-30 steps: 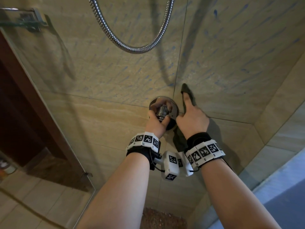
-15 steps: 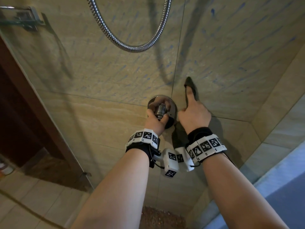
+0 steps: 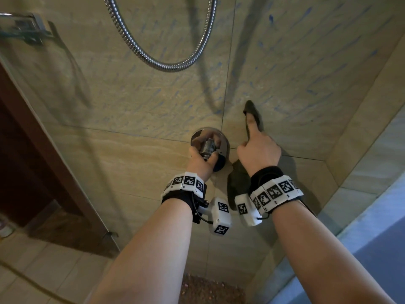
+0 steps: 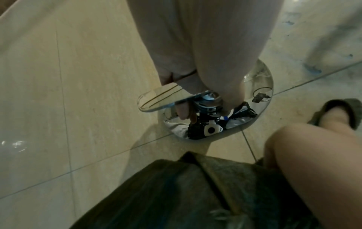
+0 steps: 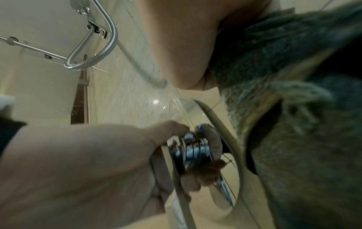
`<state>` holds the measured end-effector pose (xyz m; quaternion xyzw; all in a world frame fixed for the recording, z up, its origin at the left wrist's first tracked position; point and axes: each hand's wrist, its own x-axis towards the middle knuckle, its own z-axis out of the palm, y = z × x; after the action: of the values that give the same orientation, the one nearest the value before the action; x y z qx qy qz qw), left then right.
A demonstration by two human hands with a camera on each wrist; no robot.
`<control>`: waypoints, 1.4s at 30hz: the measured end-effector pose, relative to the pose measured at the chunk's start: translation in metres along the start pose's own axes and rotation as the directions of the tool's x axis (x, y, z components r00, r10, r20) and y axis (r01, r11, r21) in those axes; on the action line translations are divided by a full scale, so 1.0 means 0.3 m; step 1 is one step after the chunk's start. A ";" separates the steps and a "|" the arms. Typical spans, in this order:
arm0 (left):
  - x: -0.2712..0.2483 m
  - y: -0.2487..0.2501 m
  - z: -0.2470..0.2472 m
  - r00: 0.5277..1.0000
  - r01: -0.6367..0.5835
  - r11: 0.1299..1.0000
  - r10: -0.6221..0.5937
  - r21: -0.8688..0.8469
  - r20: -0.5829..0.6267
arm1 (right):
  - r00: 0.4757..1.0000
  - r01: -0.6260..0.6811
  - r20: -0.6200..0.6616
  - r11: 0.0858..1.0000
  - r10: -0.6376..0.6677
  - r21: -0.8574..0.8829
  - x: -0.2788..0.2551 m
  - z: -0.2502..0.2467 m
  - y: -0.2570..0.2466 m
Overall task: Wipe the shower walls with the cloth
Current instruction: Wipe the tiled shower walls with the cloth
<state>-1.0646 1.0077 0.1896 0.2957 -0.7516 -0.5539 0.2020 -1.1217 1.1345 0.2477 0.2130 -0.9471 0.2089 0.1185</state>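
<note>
Nearest in the head view: two bare forearms, each with a white marker-tagged wristband (image 3: 277, 191) and a small white camera block hanging under it.

Left hand (image 3: 200, 162) – fingers and thumb curled round the chrome ribbed valve knob (image 3: 208, 148), which sticks out of a round polished chrome wall plate (image 3: 223, 145). The left wrist view confirms the grip: fingertips wrapped on the knob (image 4: 209, 100), and a flat chrome lever (image 4: 156, 100) pointing left from it. The plate mirrors the wrist camera.

Right hand (image 3: 258, 152) – just right of the plate, pressing the dark grey-green terry cloth (image 3: 237, 183) flat against the beige stone-look tiled wall (image 3: 131, 106). Index finger straight, pointing up the wall, lying on a narrow strip of cloth whose tip shows above the fingertip. The other fingers are hidden from the head camera; cannot tell how they lie. The bulk of the cloth hangs below the palm, bunched and folded, against the wall beside the wrist. The right wrist view shows a fuzzy, looped pile, blurred (image 5: 293, 139).

Further up: faint blue streaks across the upper tiles, denser to the right of the vertical grout line. A coiled metal shower hose (image 3: 162, 62) loops above the knob. Glass panel with metal bracket (image 3: 24, 29) at far left; pebble-textured floor (image 3: 208, 290) at the bottom.
</note>
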 end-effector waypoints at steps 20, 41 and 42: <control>-0.003 0.005 0.002 1.000 0.021 1.000 -0.021 0.001 0.005 | 0.996 -0.045 -0.070 0.998 0.048 0.046 0.009 -0.056 0.007; 0.011 -0.004 0.013 1.000 -0.004 1.000 0.004 0.020 -0.030 | 0.995 -0.090 -0.047 0.995 0.092 0.053 -0.008 -0.047 -0.020; 0.013 -0.005 0.014 1.000 -0.002 1.000 0.003 0.027 -0.031 | 0.996 -0.089 -0.024 0.995 0.090 0.049 -0.016 -0.027 -0.022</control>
<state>-1.0698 1.0078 0.1866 0.3061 -0.7561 -0.5388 0.2103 -1.1133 1.1345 0.2557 0.1704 -0.9488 0.2394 0.1163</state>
